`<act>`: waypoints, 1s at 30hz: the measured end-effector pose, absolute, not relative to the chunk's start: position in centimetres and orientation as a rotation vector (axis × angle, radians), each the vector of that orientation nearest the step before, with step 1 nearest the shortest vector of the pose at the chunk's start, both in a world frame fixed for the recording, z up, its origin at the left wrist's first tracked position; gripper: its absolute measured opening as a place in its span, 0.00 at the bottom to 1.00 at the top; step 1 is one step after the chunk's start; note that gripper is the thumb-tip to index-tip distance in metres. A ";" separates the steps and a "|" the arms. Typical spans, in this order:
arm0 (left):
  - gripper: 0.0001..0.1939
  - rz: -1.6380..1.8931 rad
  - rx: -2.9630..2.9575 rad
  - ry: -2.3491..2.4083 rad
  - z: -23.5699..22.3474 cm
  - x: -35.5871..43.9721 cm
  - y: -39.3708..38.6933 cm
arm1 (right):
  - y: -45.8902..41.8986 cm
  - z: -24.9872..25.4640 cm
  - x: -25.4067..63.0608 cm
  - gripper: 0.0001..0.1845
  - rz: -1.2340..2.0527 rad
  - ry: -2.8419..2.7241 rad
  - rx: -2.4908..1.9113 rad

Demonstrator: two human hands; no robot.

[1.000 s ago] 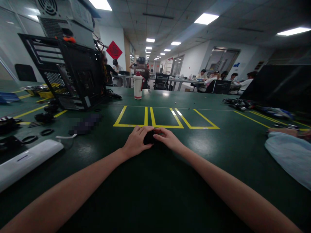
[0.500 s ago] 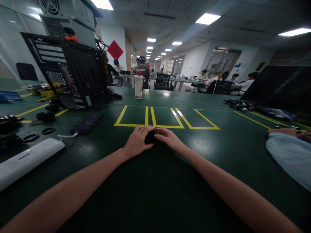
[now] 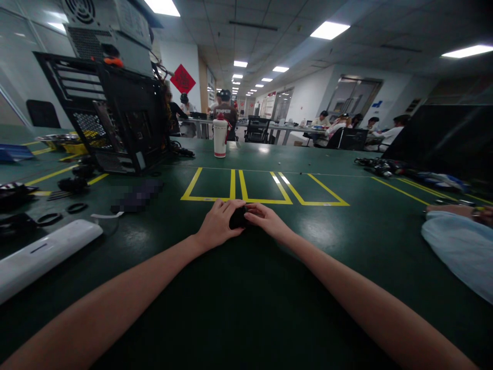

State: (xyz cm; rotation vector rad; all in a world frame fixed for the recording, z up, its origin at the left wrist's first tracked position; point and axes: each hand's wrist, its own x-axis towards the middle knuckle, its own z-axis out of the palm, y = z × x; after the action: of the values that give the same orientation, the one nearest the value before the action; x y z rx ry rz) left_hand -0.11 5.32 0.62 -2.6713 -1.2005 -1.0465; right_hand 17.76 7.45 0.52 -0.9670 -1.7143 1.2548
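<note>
A small dark rounded object (image 3: 237, 218) is held between my two hands, low over the green table (image 3: 246, 298); its kind cannot be made out. My left hand (image 3: 219, 223) curls round its left side, fingers over the top and thumb below. From the other side, my right hand (image 3: 267, 218) grips its right end with thumb and fingertips. Much of the object is hidden by the fingers. Just beyond the hands, yellow tape outlines (image 3: 265, 201) mark the tabletop.
An open black computer case (image 3: 115, 118) stands at left with a grey metal unit (image 3: 127, 36) on top. Nearer lie a white elongated device (image 3: 50, 252) and black rings (image 3: 77, 207). A white cup (image 3: 220, 137) stands behind the tape. At right is another person's blue sleeve (image 3: 458, 246).
My hands and the dark object stay in the same place and grip. At the right edge, the other person's hand has shifted slightly.
</note>
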 end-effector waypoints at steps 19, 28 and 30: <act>0.30 -1.035 -2.675 -1.203 0.6 -0.1 5.4 | 7.4 1.1 18.1 0.17 1.266 -1.745 -0.868; 0.29 -1.045 -2.679 -1.185 0.6 -0.1 5.3 | 7.4 0.9 17.5 0.15 1.255 -1.645 -0.965; 0.29 -1.040 -2.677 -1.195 0.6 -0.1 5.3 | 7.4 0.9 17.7 0.15 1.283 -1.681 -0.952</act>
State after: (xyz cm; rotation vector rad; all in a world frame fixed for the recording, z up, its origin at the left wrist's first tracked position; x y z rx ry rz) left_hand -0.11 5.30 0.59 -2.6768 -1.1950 -1.0398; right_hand 17.74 7.44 0.86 -0.9523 -1.6810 1.2831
